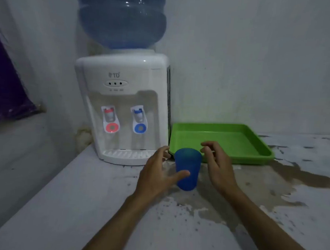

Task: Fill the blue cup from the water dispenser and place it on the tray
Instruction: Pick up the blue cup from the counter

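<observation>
Around the blue cup [187,169] both hands are spread wide. Left hand [158,175] sits on the cup's left, fingers splayed, thumb [180,174] lying across the front of the cup wall and looking to touch it; the other fingers stand clear of it. Right hand [216,166] hovers on the cup's right, fingers [207,146] curled loosely just beside the rim, and whether they touch the cup I cannot tell. Neither hand has closed on anything.

The cup stands upright on the bench [97,207], mouth up, a plain translucent blue tumbler that narrows toward its base; whether it holds water cannot be seen. It stands just in front of the near left corner of the green tray [255,149], close to the tray's lip but not in it.

Left of the cup and a little behind it, the white water dispenser [122,106] stands with its drip grille [127,154] toward us, a red tap [110,119] and a blue tap [140,120] above it, and a big blue bottle [121,17] on top. The tray butts against the dispenser's right side.

Open bench runs in front of the cup, mottled and stained, with a dark patch [302,177] well to the cup's right. The bench's left edge drops away beyond the left forearm.
</observation>
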